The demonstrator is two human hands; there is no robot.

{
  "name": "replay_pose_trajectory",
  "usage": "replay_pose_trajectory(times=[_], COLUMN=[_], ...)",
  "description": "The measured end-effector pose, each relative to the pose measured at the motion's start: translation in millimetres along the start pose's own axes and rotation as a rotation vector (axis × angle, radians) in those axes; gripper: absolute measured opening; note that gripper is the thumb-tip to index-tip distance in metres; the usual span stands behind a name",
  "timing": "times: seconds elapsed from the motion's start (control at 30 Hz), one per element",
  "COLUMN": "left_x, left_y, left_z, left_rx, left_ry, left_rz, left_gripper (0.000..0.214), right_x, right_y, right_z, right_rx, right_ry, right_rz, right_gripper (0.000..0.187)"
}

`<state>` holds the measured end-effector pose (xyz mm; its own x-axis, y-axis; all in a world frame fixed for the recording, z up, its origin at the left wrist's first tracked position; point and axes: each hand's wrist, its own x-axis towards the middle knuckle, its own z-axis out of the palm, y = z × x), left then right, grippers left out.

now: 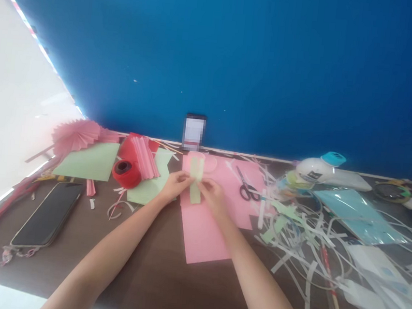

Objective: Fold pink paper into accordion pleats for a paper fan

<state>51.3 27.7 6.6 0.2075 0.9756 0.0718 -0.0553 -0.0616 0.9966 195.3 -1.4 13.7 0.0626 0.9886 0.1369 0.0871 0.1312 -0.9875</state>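
Observation:
Between my two hands is a narrow light green paper strip [195,193], held roughly upright over pink paper. My left hand [176,185] pinches its left edge with the fingertips. From the other side my right hand [214,194] grips the strip's right edge. The strip looks folded or doubled at the top, though blur hides the detail. Beneath it lie pink paper sheets [203,237]. Black-handled scissors [249,191] rest on the pink paper to the right of my right hand.
Left stand a red thread spool [127,174], pleated pink paper [80,135], green sheets [89,160] and a phone [47,214]. Another device [194,131] leans on the blue wall. Right lie tangled paper strips [304,232], a white bottle [315,170] and a blue packet [362,215].

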Motion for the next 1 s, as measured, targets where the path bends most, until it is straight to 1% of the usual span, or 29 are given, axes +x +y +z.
replay_pose_trajectory(times=[0.07, 0.13, 0.27, 0.43, 0.6, 0.7, 0.9, 1.0], left_x=[0.1, 0.5, 1.6, 1.4, 0.3, 0.0, 0.5, 0.2], left_y=[-1.7, -3.8, -6.1, -2.6, 0.3, 0.5, -0.6, -1.3], left_z=[-0.4, -1.1, -2.0, -2.0, -1.9, -1.8, -1.9, -0.8], left_rx=[0.022, 0.043, 0.055, 0.034, 0.039, 0.038, 0.026, -0.021], left_ry=[-0.032, -0.044, -0.023, -0.014, 0.011, 0.013, 0.028, -0.016], left_rz=[0.016, 0.021, 0.009, 0.011, 0.024, 0.013, -0.025, -0.03], left_gripper=[0.03, 0.031, 0.031, 0.031, 0.029, 0.029, 0.031, 0.03], right_x=[0.4, 0.7, -0.2, -2.4, -3.0, -2.7, -0.9, -0.6], right_y=[0.8, 1.2, -1.6, -6.6, -7.5, -7.3, -4.0, -3.0], right_z=[0.0, 0.2, 0.9, 1.0, 0.5, 0.3, 0.4, 0.6], right_rx=[-0.008, -0.002, 0.02, 0.042, 0.051, 0.032, 0.069, 0.088], right_ry=[0.029, 0.027, 0.028, 0.029, -0.012, -0.001, 0.008, 0.024], right_rz=[-0.003, -0.004, 0.002, 0.041, 0.073, 0.065, 0.025, 0.024], right_gripper=[0.022, 0.022, 0.021, 0.022, 0.024, 0.022, 0.022, 0.021])
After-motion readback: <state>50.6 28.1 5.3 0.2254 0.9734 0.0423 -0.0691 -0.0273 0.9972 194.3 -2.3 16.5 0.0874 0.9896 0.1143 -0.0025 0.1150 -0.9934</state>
